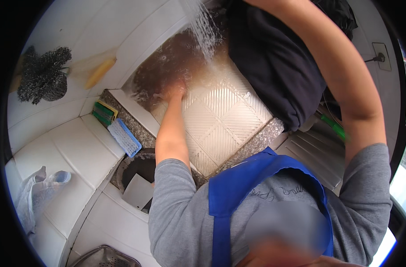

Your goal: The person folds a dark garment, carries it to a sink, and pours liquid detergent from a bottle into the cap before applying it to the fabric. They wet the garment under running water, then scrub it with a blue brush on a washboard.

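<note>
My left hand [177, 89] is in brown, murky water [163, 60] over the ribbed washboard [223, 120] of a laundry sink; foam and splashes blur its fingers. A stream of water [203, 30] falls into the basin from the top of the view. Dark cloth [273, 66], apparently a garment, lies heaped along the sink's right side and over its granite rim [259, 138]. My right forearm arches above this cloth towards the top edge, where my right hand is out of view.
A green scrubbing brush [103, 112] and a blue one [124, 137] sit on the left ledge, above a dark bucket [129, 167]. Steel scourers [46, 73] hang on the tiled wall. A ridged drainboard [313, 155] and a green handle [333, 126] are at right, below a plugged socket [381, 57].
</note>
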